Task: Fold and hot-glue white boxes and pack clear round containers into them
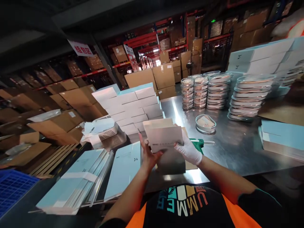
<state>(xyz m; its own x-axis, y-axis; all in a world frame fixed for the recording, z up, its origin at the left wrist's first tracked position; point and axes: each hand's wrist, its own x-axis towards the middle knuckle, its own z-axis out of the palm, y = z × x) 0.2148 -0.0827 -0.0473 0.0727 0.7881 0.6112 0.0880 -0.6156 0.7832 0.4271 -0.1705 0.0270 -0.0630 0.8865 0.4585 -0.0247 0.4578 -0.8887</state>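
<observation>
Between my two hands, above the front edge of the steel table, is a tilted white folding carton (167,137) with a line of small print. My bare left hand (150,156) grips its left side, thumb across the front and index finger pointing up. A thin dark piece shows at that fingertip, too small to name. The right hand (189,151), in a white glove with bare fingertips, pinches the carton's right edge with the thumb in front. Just beyond the right wrist lies a green-handled tool (199,144) with a metal rod, partly hidden by the hand.
White boxes (133,106) are stacked behind my hands. Light-blue flat cartons (124,169) lie at left, beside a banded bundle (78,177). Round clear containers (250,98) stand in stacks at right; a single one (205,123) sits nearer. Blue-topped cartons (283,136) occupy the table's right side.
</observation>
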